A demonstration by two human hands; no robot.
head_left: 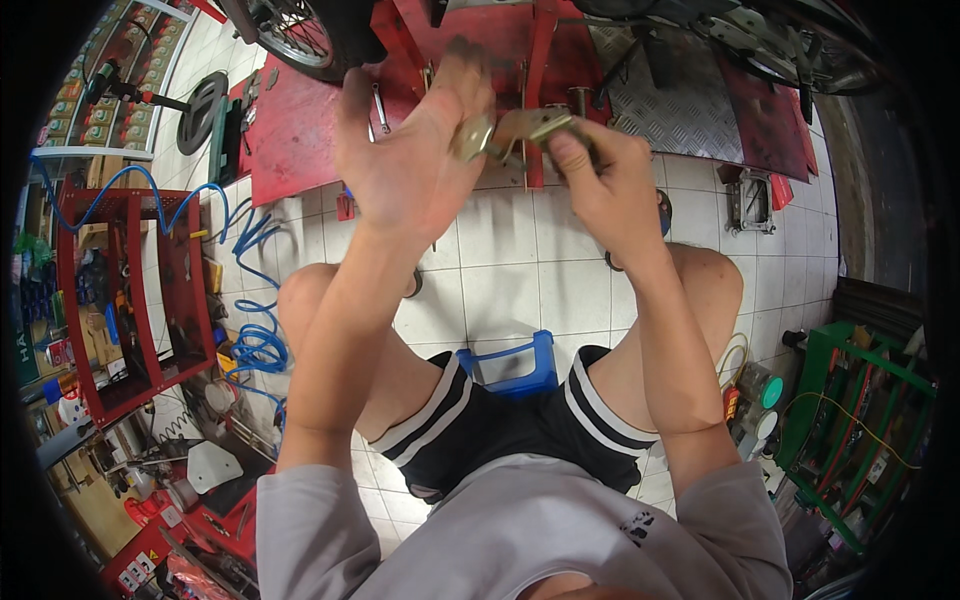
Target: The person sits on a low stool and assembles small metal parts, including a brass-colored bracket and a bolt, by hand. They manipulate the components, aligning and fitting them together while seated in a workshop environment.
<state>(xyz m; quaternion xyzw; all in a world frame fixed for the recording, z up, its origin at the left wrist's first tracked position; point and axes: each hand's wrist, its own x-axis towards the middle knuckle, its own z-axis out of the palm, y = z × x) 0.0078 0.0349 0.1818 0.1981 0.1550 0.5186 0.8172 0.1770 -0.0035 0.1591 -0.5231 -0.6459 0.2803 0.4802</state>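
My left hand (425,165) is raised over the near edge of the red lift table, palm up, with the thumb apart and the fingers stretched out and smeared by motion. Between the thumb and fingers of my right hand (605,185) is a small brass-coloured metal part (553,128) with a flat plate. A second shiny metal piece (473,138) overlaps the little-finger side of my left palm; blur hides whether it joins the part in my right hand. Behind the left hand, a wrench (379,108) lies on the red lift table (290,140).
Above the table are a motorcycle wheel (305,40) and red uprights (537,70). A blue plastic stool (515,365) shows between my legs. A coiled blue air hose (262,345) and red rack (140,300) stand left; a green rack (855,420) stands right.
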